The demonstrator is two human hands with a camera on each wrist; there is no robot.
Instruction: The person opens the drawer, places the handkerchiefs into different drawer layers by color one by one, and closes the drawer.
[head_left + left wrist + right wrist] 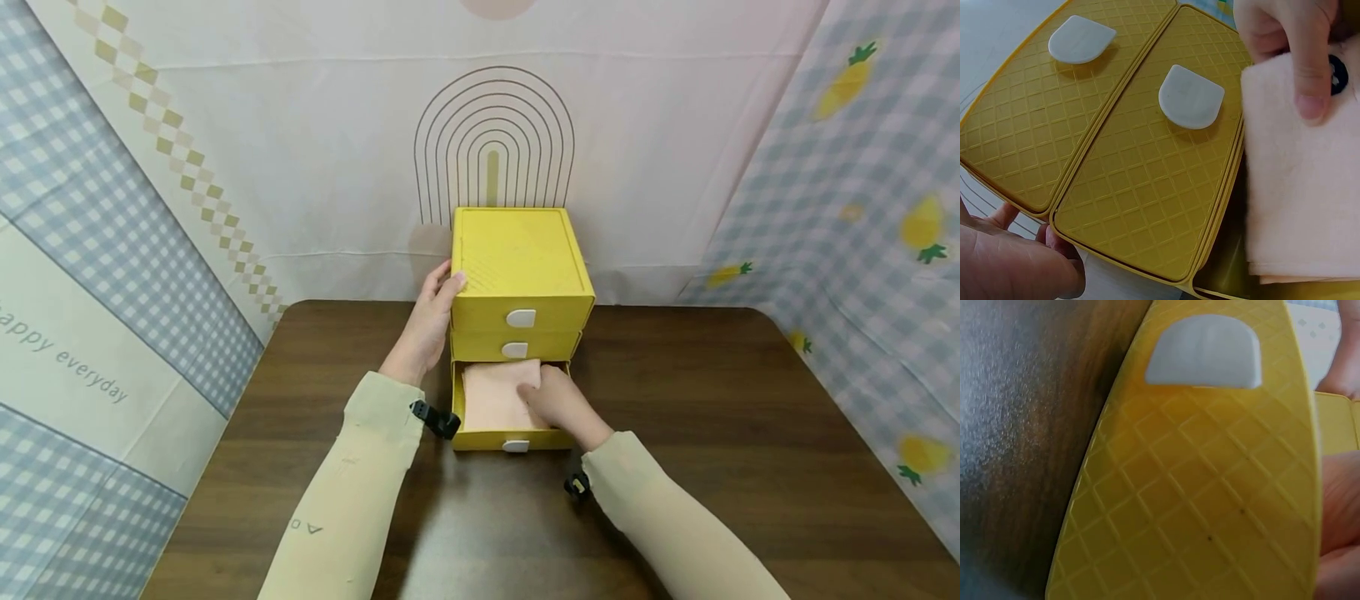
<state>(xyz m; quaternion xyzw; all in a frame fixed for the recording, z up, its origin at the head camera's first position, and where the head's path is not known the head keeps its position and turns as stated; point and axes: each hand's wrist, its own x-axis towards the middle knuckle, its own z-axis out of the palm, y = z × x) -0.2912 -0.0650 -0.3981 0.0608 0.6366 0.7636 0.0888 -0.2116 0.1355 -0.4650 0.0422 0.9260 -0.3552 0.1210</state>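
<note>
A yellow drawer cabinet (521,250) with white pull tabs stands on the table, its lowest drawer (480,440) pulled out. Inside that drawer lies a folded pale pink towel (491,400), which looks soft and layered in the left wrist view. My right hand (558,398) pinches the towel at its right side, thumb on top; the other fingers are partly hidden. Against the cabinet's left side rests my left hand (431,321), fingers extended along the wall near the top front edge. The right wrist view shows the drawer's front (1191,469) close up, with part of the right hand beyond it.
The two upper drawers, such as the middle one (1147,181), are closed. A brown wooden table (675,400) carries the cabinet. Behind it hangs a white cloth backdrop (322,167), with checked cloth (840,250) at the sides.
</note>
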